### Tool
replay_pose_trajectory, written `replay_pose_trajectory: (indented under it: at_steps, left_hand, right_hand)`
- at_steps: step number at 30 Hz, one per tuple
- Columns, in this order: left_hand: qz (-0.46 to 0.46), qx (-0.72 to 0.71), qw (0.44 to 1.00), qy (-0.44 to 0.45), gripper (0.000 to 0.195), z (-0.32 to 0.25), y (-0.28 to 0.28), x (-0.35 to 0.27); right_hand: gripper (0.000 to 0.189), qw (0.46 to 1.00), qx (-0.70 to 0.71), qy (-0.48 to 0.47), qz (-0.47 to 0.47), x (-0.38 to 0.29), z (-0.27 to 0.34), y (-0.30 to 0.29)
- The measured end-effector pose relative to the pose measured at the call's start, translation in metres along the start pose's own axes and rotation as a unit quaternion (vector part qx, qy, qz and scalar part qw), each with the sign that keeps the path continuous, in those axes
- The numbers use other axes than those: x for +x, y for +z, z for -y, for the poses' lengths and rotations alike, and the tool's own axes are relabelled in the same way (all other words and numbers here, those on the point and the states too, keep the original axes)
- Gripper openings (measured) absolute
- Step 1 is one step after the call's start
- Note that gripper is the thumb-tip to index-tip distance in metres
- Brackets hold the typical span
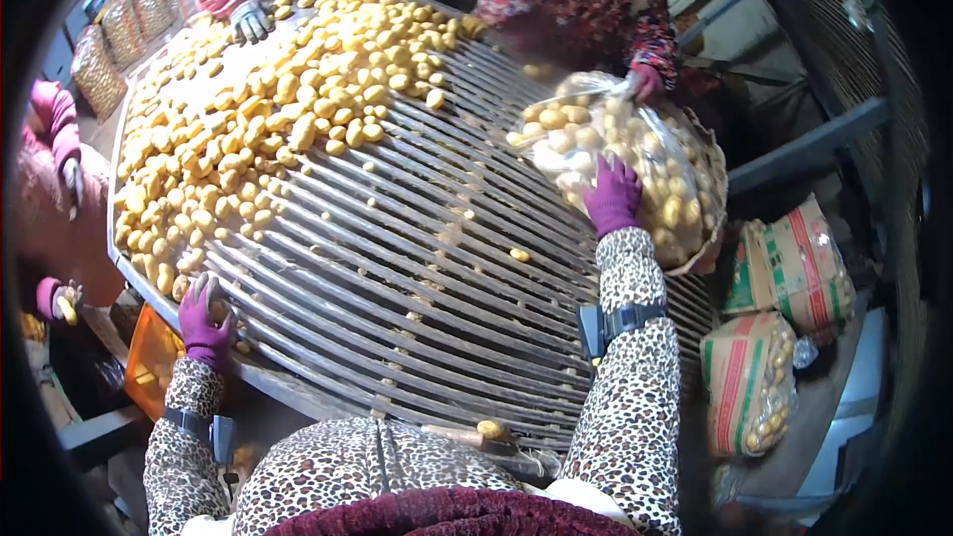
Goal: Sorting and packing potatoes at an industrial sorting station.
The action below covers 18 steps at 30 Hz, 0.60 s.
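Note:
A slatted metal sorting table lies before me, with a large heap of potatoes on its far left part. My left hand, in a purple glove, is at the near left edge of the table beside the heap, its fingers curved over a potato; whether it grips it I cannot tell. Reaching to the right, my right hand, also purple-gloved, lies spread on a clear plastic bag of potatoes that leans over a full basket or sack. A co-worker's gloved hand holds the bag's top.
Several co-workers stand around the table; one gloved hand touches the heap. Packed bags of potatoes stand on the floor at right, net sacks at the far left. An orange crate sits below the left edge. A loose potato lies near me.

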<state>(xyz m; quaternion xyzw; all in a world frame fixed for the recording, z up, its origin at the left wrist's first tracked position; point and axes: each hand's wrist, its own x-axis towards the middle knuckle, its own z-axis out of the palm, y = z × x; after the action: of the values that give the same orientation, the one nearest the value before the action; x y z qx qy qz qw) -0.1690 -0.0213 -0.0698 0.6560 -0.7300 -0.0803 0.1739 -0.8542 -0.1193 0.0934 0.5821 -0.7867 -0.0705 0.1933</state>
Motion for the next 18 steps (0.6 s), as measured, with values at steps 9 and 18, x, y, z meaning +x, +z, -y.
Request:
replay_pose_trajectory:
  at_steps: [9,18]
  left_hand:
    - [0.004,0.012,1.0,0.003,0.074,-0.01,-0.013,-0.002]
    - [0.032,0.007,0.999,0.002,0.075,-0.017,-0.021,0.001]
  right_hand:
    - [0.079,0.983,-0.046,0.167,-0.062,0.125,0.008,0.026]
    - [0.076,0.955,0.012,0.289,-0.062,0.14,-0.007,0.044]
